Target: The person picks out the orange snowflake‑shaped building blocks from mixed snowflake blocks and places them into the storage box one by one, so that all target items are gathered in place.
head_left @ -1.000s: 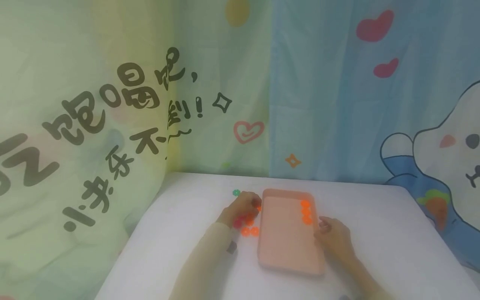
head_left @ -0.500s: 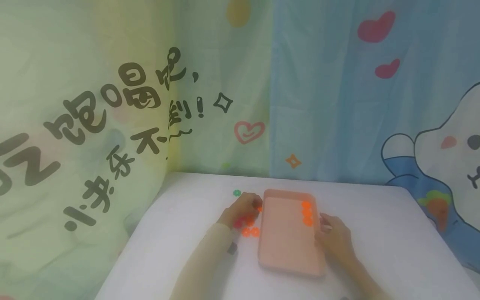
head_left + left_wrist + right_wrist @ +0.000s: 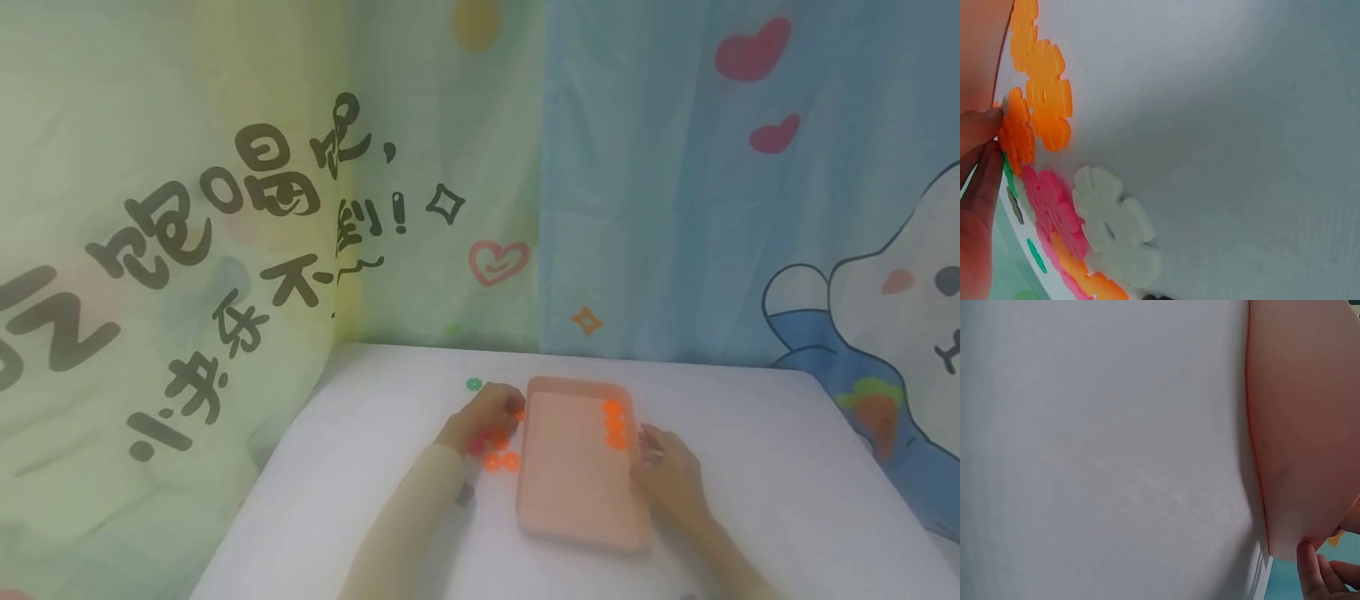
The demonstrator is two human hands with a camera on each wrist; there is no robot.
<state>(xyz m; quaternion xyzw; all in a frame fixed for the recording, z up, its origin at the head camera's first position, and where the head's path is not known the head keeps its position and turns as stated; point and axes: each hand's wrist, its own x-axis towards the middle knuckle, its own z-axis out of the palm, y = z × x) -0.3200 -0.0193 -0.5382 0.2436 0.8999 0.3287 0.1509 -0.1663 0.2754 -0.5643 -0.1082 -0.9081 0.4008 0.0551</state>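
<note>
A shallow pink tray (image 3: 577, 492) lies on the white table, with several orange flower-shaped plastic pieces (image 3: 614, 423) in a row along its inner right side. My left hand (image 3: 489, 410) is beside the tray's left wall, thumb and fingers pinching an orange flower-shaped piece (image 3: 1017, 131) at its edge. Below that hand lie more orange pieces (image 3: 501, 462) and a pink one (image 3: 1054, 209). My right hand (image 3: 671, 471) grips the tray's right rim; in the right wrist view fingertips (image 3: 1307, 550) press the outer wall, and part of the hand is cut off.
A whitish flower-shaped piece (image 3: 1116, 225) lies near the pink one. A green piece (image 3: 474, 384) sits beyond my left hand. Near the left sleeve is a dark grey piece (image 3: 464, 495). Printed curtains (image 3: 442, 108) hang behind the table.
Both hands stay in nearly the same places, and the tray and pieces have not visibly moved. The head view shifts only very slightly.
</note>
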